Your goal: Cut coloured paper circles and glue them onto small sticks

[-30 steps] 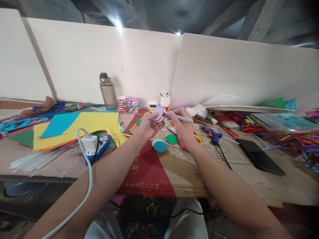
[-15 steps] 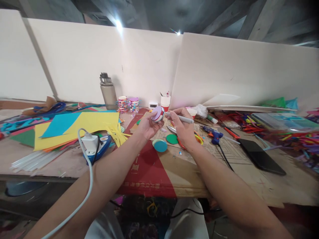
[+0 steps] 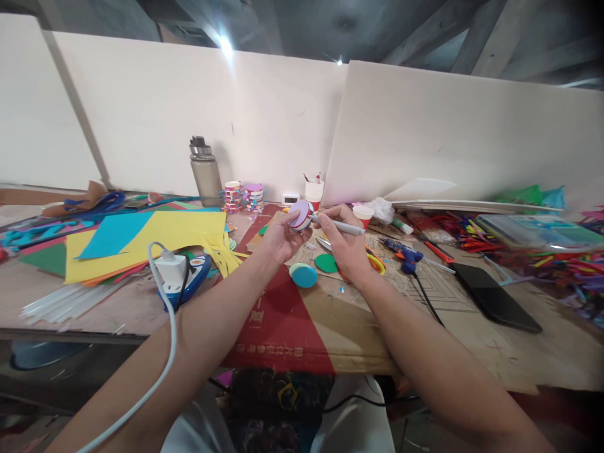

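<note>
A small paper cup [image 3: 300,215] with a purple disc on its end is held in my left hand [image 3: 282,237], fingers closed round its side. My right hand [image 3: 346,242] grips a grey-white marker pen [image 3: 346,227], its tip at the side of the cup; whether it touches I cannot tell. Below the hands lie a blue paper disc [image 3: 304,275] overlapping a paler one, and a green disc [image 3: 326,263]. Scissors with orange and yellow handles [image 3: 376,263] are partly hidden behind my right hand.
To the right are a blue glue gun [image 3: 409,257] and a black phone [image 3: 495,297]. At left lie yellow paper sheets [image 3: 184,236] and a blue power strip [image 3: 195,283] with a white cable across my left forearm. A bottle [image 3: 206,173] and two decorated cups [image 3: 253,197] stand behind.
The marker pen and my right hand have shifted very slightly against the cup. My left hand keeps the cup in nearly the same place.
</note>
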A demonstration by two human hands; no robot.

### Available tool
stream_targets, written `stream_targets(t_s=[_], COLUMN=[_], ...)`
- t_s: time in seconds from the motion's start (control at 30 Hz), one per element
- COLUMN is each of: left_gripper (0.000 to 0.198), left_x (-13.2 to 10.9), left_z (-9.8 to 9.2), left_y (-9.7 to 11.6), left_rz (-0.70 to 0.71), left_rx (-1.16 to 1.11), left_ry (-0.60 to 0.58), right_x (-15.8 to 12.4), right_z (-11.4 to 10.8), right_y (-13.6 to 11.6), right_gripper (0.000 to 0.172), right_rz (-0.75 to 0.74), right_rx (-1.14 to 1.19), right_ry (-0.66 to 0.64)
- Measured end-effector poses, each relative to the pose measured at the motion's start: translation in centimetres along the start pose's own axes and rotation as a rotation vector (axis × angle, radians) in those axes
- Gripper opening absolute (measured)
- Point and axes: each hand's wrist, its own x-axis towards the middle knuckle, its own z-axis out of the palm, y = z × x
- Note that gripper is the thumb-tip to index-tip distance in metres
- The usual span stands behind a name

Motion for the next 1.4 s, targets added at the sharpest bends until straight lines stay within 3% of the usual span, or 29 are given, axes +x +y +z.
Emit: stream_targets(t_s=[0.77,1.0,1.23,1.4], left_gripper=[0.013,0.013,0.030,0.028], left_x=[0.1,0.4,0.8,0.9], left_z=[-0.2,-0.7,-1.4,-1.8], left_y=[-0.1,0.2,0.2,-0.3], left_rz=[0.021,0.040,0.203,0.483], left_rx=[0.030,0.081,0.248,0.649], left_ry=[-0.027,-0.013,-0.006,-0.060], right_x=[-0.1,0.0,0.3,0.3], right_z=[-0.1,-0.2,-0.5,-0.6], right_y=[0.0,-0.6,-1.1,-1.2], right_gripper=[0.023,0.022,0.022,0.022], right_rz=[-0.027,0.001,0.008,-0.050], right_rx=[-0.113,-0.042,-0.033,-0.097], right_ry=[0.014,0.052,0.148,0.187])
